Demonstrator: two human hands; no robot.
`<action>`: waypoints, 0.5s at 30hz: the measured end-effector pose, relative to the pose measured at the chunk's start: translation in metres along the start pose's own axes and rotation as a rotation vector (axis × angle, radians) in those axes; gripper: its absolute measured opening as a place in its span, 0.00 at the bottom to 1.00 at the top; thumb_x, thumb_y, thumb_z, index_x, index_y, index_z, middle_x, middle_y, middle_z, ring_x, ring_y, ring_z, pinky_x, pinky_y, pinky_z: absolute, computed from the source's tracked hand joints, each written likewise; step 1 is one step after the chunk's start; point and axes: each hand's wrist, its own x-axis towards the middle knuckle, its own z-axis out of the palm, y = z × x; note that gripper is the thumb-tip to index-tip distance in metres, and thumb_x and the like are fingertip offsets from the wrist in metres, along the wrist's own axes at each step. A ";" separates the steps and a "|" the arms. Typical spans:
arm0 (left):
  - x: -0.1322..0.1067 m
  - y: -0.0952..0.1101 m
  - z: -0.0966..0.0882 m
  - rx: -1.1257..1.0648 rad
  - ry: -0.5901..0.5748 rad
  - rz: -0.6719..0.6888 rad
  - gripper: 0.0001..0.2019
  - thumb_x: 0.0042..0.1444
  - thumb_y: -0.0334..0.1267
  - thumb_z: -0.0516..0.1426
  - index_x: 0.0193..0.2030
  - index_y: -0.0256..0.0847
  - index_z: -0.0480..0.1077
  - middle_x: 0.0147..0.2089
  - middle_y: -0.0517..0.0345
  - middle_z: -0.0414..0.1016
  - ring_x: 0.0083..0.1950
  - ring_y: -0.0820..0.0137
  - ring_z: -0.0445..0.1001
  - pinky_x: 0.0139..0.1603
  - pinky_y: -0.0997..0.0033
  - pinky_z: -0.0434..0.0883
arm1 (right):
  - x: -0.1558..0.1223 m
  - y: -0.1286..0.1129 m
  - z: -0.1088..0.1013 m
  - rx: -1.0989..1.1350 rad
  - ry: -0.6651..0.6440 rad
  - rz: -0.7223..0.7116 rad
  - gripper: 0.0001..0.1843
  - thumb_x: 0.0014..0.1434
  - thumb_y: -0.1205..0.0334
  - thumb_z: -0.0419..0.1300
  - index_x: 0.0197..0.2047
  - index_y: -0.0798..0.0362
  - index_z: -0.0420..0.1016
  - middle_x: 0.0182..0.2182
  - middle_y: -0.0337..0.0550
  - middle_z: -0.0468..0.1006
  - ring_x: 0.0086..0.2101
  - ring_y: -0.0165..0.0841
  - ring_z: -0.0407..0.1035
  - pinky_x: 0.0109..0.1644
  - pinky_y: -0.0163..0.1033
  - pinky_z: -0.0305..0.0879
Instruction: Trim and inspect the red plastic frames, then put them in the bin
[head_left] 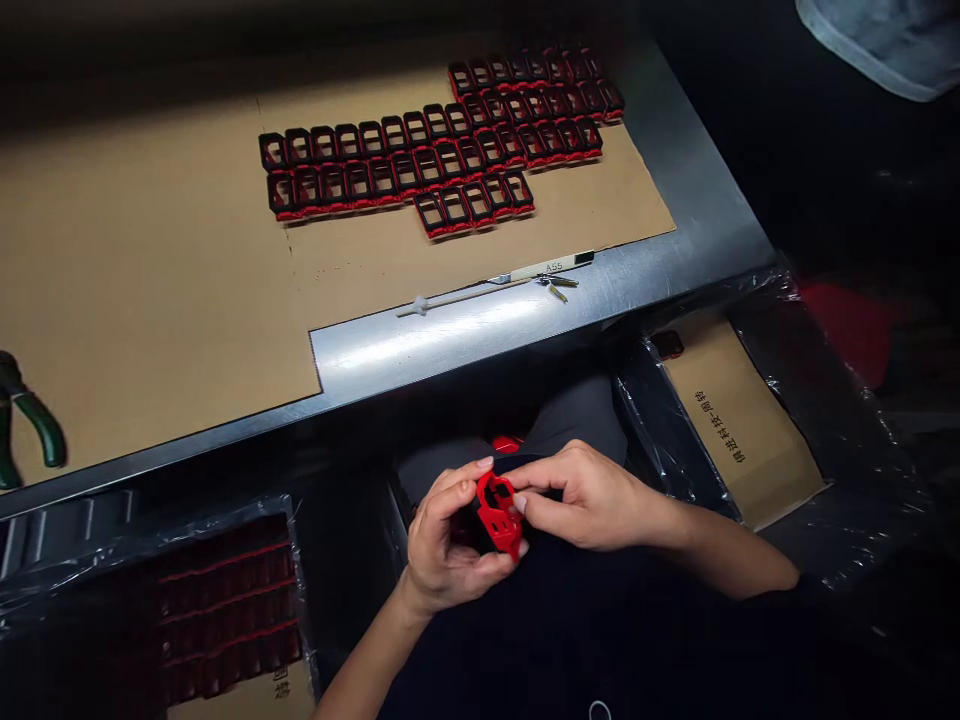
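Note:
Over my lap, below the table's front edge, my left hand (454, 540) grips a red plastic frame (500, 515) from its left side, with the thumb under it and the fingertips at its top. The frame is tilted and shows openings in its face. My right hand (577, 497) pinches the frame's right edge between thumb and forefinger. Whether a smaller part sits between those fingertips, I cannot tell. Another red piece (507, 443) shows just behind the hands, near my lap. Rows of black-and-red frames (382, 173) stand on the cardboard sheet (150, 250) on the table.
On the metal table edge (360, 355) lie a white pen-like tool marked A55 (551, 266), a thin rod (457, 298) and small metal bits (559, 287). Green-handled pliers (41, 428) are at far left. Plastic-lined boxes hold cardboard (742, 420) at right and red-black parts (229, 610) at lower left.

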 end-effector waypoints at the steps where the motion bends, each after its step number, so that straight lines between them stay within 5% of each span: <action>1: -0.001 0.000 0.001 -0.039 0.012 -0.033 0.40 0.46 0.42 0.72 0.65 0.46 0.61 0.56 0.44 0.76 0.54 0.55 0.79 0.51 0.53 0.79 | 0.000 0.004 -0.001 0.068 -0.030 0.014 0.13 0.62 0.66 0.57 0.43 0.54 0.83 0.21 0.33 0.74 0.20 0.24 0.59 0.28 0.32 0.56; 4: -0.004 0.000 0.006 -0.149 0.055 -0.123 0.38 0.47 0.46 0.71 0.63 0.46 0.63 0.55 0.45 0.75 0.55 0.55 0.78 0.54 0.51 0.77 | 0.001 0.018 0.002 0.373 -0.111 0.072 0.18 0.62 0.59 0.61 0.54 0.56 0.78 0.23 0.33 0.73 0.23 0.24 0.60 0.31 0.32 0.57; 8: -0.006 0.001 0.009 -0.275 0.068 -0.246 0.41 0.50 0.50 0.69 0.68 0.48 0.58 0.57 0.45 0.73 0.57 0.56 0.77 0.55 0.55 0.76 | 0.006 0.028 0.015 0.705 -0.145 0.176 0.26 0.55 0.50 0.70 0.52 0.58 0.76 0.25 0.34 0.76 0.25 0.24 0.64 0.32 0.32 0.58; 15: -0.010 0.002 0.007 -0.355 0.006 -0.352 0.40 0.51 0.49 0.68 0.68 0.47 0.58 0.60 0.43 0.72 0.59 0.56 0.76 0.58 0.56 0.74 | 0.007 0.022 0.022 0.794 -0.017 0.311 0.30 0.42 0.52 0.78 0.44 0.56 0.74 0.25 0.33 0.78 0.24 0.23 0.66 0.32 0.31 0.58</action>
